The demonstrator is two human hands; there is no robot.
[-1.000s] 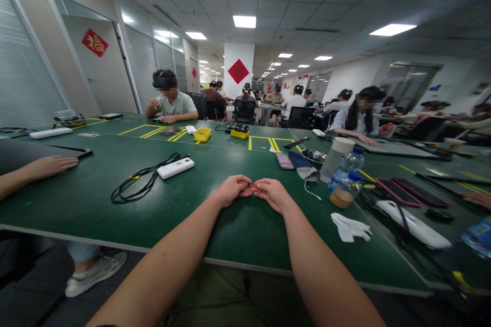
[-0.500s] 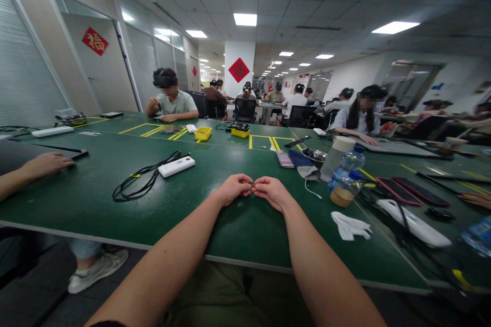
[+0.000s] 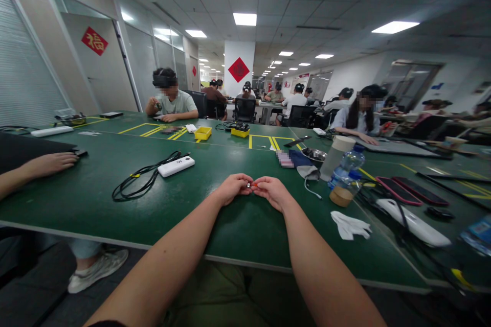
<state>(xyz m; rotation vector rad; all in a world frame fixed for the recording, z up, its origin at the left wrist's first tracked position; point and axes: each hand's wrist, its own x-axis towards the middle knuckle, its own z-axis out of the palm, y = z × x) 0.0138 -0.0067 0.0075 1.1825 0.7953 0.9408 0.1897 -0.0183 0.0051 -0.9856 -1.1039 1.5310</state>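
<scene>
Over the green table, my left hand and my right hand meet with fingertips nearly touching. Between my left thumb and fingers is a small silvery piece. My right fingers pinch a small orange-red piece right beside it. Both are too small to name, and I cannot tell whether they are joined. The fingers hide most of them.
Left of my hands lie a white power bank and a coiled black cable. A white cloth, a plastic bottle and a tall tumbler are on the right. Yellow trays stand farther back. Another person's hand rests at left.
The silvery and orange-red pieces now show more clearly between my fingertips. My hands have stayed in nearly the same place. The other person's hand at left has shifted slightly right.
</scene>
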